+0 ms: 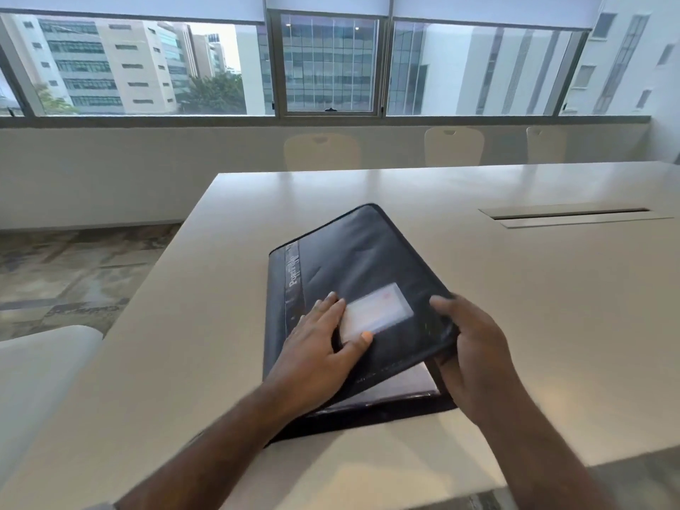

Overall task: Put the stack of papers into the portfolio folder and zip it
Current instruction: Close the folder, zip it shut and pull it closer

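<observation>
White table (pixel 515 288), hands (pixel 386 351) on folder (pixel 360 252)

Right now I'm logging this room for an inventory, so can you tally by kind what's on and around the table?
Portfolio folders: 1
Card labels in the folder's window pocket: 1
Tables: 1
Chairs behind the far edge: 3
Hands on the folder, left hand and right hand: 2
Total: 8
</observation>
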Available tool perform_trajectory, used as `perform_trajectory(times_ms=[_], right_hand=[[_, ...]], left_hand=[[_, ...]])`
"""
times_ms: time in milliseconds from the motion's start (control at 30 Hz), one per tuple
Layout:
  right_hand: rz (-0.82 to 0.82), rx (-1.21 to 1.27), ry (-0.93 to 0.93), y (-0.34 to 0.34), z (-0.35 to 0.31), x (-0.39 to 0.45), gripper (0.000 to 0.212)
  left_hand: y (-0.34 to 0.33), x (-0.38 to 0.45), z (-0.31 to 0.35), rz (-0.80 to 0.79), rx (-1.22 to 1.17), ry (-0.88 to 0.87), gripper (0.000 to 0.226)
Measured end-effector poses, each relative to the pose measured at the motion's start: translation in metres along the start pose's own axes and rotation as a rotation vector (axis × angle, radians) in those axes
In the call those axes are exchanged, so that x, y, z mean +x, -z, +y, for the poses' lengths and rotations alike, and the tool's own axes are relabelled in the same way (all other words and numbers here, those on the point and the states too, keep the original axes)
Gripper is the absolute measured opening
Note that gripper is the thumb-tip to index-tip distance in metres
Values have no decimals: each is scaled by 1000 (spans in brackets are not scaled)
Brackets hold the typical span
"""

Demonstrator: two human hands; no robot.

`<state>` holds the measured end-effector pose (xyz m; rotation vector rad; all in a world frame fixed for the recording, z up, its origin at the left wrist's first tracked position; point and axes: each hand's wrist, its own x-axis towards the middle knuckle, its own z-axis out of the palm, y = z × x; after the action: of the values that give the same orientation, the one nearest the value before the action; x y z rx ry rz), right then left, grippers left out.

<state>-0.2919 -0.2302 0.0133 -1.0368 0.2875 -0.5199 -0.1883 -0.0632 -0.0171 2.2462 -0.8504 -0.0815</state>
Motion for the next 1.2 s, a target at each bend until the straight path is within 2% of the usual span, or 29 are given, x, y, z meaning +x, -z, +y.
perform_trajectory(times_ms=[200,300,467,600,733,900,1100,1200], right_hand=[[155,-345,-67,35,22,3,15],[214,-619,23,45,33,4,13],[185,-1023,164,48,37,6,6],[168,-1169,194,46,39,10,15],[172,-1349,131,41,43,14,33],[262,-1582,118,38,52,10,44],[275,-1666,314,32,62,-5,40],[226,-1630,440,23,67,-17,35]], left_hand=[[-6,-3,-23,-61,184,-7,78],[-7,-3,-26,-83,239,-10,81],[-10,-6,-27,-68,291,-21,81],[-8,-11,-28,-73,303,-5,80],[-2,-22,-34,-81,319,13,78],[11,-44,-45,-66,299,77,84],[32,-77,-51,-47,213,155,97],[43,-88,-53,-62,150,180,73]])
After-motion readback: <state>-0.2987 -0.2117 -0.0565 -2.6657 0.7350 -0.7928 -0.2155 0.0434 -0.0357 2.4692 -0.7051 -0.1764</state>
